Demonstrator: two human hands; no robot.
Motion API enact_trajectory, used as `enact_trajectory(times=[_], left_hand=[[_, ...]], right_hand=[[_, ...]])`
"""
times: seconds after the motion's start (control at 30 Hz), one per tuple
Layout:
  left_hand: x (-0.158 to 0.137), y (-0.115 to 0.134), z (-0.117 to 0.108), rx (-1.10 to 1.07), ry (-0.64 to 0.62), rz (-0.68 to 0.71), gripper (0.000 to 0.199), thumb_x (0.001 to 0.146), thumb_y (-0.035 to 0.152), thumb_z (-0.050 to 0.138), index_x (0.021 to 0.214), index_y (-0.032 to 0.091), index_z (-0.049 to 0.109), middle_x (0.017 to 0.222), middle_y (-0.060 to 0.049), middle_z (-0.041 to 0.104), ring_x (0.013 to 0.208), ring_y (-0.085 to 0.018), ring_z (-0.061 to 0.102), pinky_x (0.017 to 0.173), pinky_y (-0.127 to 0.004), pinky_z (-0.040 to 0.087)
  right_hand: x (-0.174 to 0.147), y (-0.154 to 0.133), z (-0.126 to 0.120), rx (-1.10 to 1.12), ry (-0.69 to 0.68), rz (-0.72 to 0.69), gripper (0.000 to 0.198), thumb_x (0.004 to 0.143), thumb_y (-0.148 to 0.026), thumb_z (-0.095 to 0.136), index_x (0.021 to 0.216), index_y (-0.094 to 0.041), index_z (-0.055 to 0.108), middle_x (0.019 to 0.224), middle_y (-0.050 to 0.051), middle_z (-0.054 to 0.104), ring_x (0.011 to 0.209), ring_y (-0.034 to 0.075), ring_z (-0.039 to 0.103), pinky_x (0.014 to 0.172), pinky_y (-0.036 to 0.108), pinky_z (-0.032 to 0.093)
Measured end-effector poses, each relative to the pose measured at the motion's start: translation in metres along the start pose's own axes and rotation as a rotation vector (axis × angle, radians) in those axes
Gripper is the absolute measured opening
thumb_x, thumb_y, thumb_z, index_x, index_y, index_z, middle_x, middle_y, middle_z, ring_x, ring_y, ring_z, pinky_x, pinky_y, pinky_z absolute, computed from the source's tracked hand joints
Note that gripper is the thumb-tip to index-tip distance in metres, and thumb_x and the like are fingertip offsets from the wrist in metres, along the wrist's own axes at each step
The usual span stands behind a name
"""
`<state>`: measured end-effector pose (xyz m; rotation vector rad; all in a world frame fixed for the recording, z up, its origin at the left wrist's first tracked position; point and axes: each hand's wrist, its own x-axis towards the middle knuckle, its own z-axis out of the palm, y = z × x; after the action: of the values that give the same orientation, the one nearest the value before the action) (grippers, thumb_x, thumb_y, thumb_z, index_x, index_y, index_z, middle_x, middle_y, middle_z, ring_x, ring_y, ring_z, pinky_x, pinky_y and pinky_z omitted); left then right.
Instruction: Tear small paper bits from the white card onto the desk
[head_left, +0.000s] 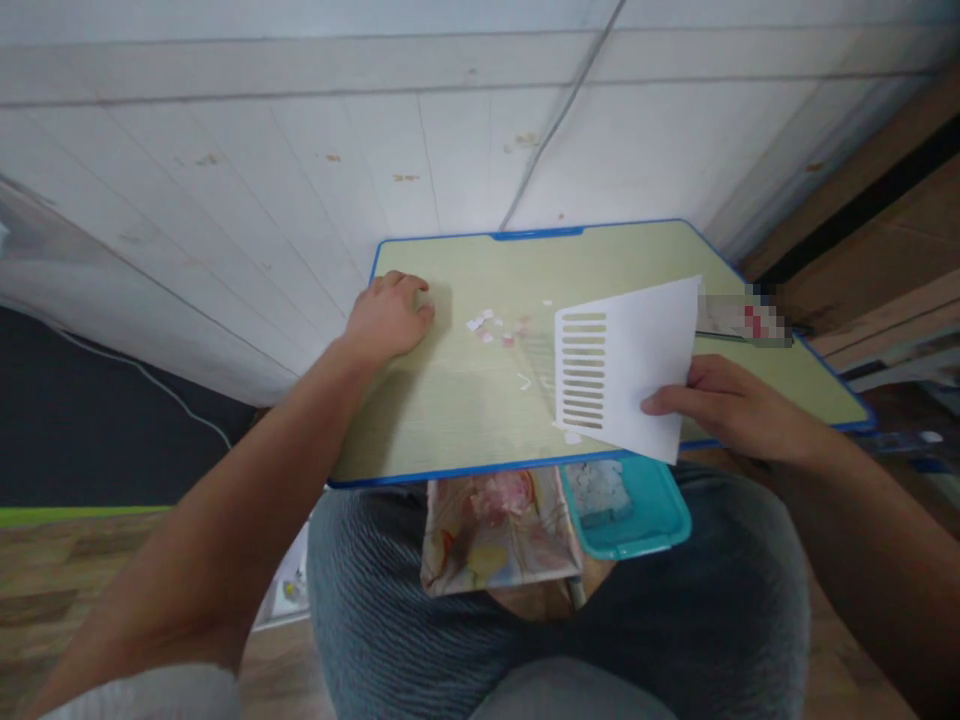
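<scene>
My right hand (pixel 720 400) pinches a white sheet of paper (pixel 649 360) at its right side, thumb on top. A column of narrow slots is cut along the sheet's left part. The sheet is held tilted over the right half of a small pale-yellow table (pixel 465 420) with a blue rim. My left hand (pixel 391 312) rests near the table's left edge, fingers loosely bent and apart, with nothing in it. Between the hands lie several small white and pinkish paper scraps (pixel 487 325) on the tabletop.
Below the table's near edge are a turquoise plastic container (pixel 652 510) with whitish pieces inside and a patterned box or bag (pixel 502 540). A blurred-out item (pixel 750 315) lies at the table's right. A white panelled wall (pixel 337 150) with a cable stands behind the table.
</scene>
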<state>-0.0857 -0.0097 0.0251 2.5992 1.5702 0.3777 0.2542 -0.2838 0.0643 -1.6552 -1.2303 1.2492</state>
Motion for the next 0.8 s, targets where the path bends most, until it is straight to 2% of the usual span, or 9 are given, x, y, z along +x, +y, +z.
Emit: enact_trajectory(times=[0.07, 0.13, 0.23, 0.37, 0.43, 0.57, 0.63, 0.73, 0.8], left_hand=[[-0.017, -0.012, -0.005, 0.010, -0.017, -0.024, 0.060, 0.106, 0.042, 0.055, 0.158, 0.020, 0.076, 0.172, -0.017, 0.071, 0.161, -0.042, 0.063, 0.139, -0.059, 0.051], [-0.034, -0.025, -0.008, -0.006, -0.026, -0.058, 0.063, 0.103, 0.047, 0.056, 0.158, 0.023, 0.075, 0.170, -0.016, 0.072, 0.163, -0.041, 0.063, 0.142, -0.057, 0.050], [-0.062, -0.038, -0.008, -0.041, -0.013, -0.109, 0.062, 0.102, 0.054, 0.053, 0.157, 0.031, 0.072, 0.170, -0.009, 0.074, 0.164, -0.038, 0.063, 0.146, -0.057, 0.046], [-0.098, -0.042, -0.003, -0.128, 0.027, -0.094, 0.058, 0.105, 0.064, 0.053, 0.155, 0.040, 0.072, 0.171, 0.003, 0.073, 0.164, -0.038, 0.063, 0.147, -0.055, 0.046], [-0.112, -0.039, 0.001, -0.147, 0.055, -0.068, 0.061, 0.107, 0.061, 0.050, 0.156, 0.032, 0.072, 0.174, -0.007, 0.071, 0.167, -0.039, 0.060, 0.148, -0.056, 0.044], [-0.130, -0.025, 0.009, -0.080, 0.101, -0.001, 0.059, 0.114, 0.056, 0.043, 0.156, 0.022, 0.070, 0.172, -0.019, 0.070, 0.166, -0.039, 0.060, 0.148, -0.063, 0.042], [-0.136, -0.017, 0.013, -0.059, 0.136, 0.043, 0.055, 0.117, 0.051, 0.044, 0.155, 0.020, 0.069, 0.172, -0.019, 0.071, 0.167, -0.040, 0.060, 0.146, -0.064, 0.043], [-0.141, -0.008, 0.017, -0.044, 0.152, 0.067, 0.050, 0.120, 0.044, 0.045, 0.158, 0.020, 0.068, 0.174, -0.019, 0.069, 0.168, -0.041, 0.059, 0.145, -0.065, 0.045], [-0.143, -0.006, 0.019, -0.056, 0.152, 0.066, 0.048, 0.121, 0.041, 0.047, 0.159, 0.021, 0.067, 0.174, -0.020, 0.068, 0.169, -0.040, 0.058, 0.145, -0.065, 0.045]], right_hand=[[-0.008, 0.005, -0.010, -0.024, -0.032, 0.005, 0.024, 0.077, -0.048, 0.094, 0.082, -0.025, 0.088, 0.090, 0.005, 0.090, 0.083, 0.034, 0.085, 0.077, 0.042, 0.070], [-0.017, 0.010, -0.020, -0.033, -0.050, 0.020, 0.026, 0.079, -0.049, 0.096, 0.079, -0.024, 0.088, 0.085, 0.006, 0.089, 0.077, 0.032, 0.083, 0.071, 0.040, 0.069], [-0.026, 0.016, -0.031, 0.016, -0.058, 0.054, 0.032, 0.076, -0.052, 0.100, 0.080, -0.023, 0.088, 0.082, 0.007, 0.088, 0.072, 0.031, 0.082, 0.065, 0.039, 0.067], [-0.030, 0.027, -0.030, 0.118, 0.031, 0.040, 0.034, 0.077, -0.055, 0.102, 0.090, -0.025, 0.092, 0.092, 0.006, 0.091, 0.090, 0.033, 0.088, 0.083, 0.040, 0.072], [-0.030, 0.034, -0.027, 0.100, 0.025, 0.030, 0.037, 0.079, -0.059, 0.101, 0.092, -0.025, 0.093, 0.095, 0.007, 0.092, 0.095, 0.034, 0.089, 0.087, 0.041, 0.072], [-0.032, 0.045, -0.027, 0.065, -0.047, 0.107, 0.043, 0.076, -0.065, 0.100, 0.087, -0.023, 0.093, 0.095, 0.011, 0.092, 0.079, 0.034, 0.085, 0.073, 0.043, 0.070], [-0.027, 0.044, -0.026, 0.097, 0.046, 0.113, 0.041, 0.073, -0.062, 0.100, 0.089, -0.025, 0.093, 0.095, 0.010, 0.092, 0.080, 0.036, 0.086, 0.074, 0.045, 0.071], [-0.006, 0.035, -0.019, 0.020, 0.259, 0.003, 0.037, 0.075, -0.061, 0.099, 0.085, -0.028, 0.089, 0.090, 0.008, 0.089, 0.084, 0.035, 0.083, 0.076, 0.045, 0.069], [0.013, 0.026, -0.010, -0.084, 0.270, -0.068, 0.044, 0.078, -0.066, 0.097, 0.072, -0.026, 0.080, 0.077, 0.008, 0.082, 0.073, 0.031, 0.076, 0.071, 0.043, 0.065]])
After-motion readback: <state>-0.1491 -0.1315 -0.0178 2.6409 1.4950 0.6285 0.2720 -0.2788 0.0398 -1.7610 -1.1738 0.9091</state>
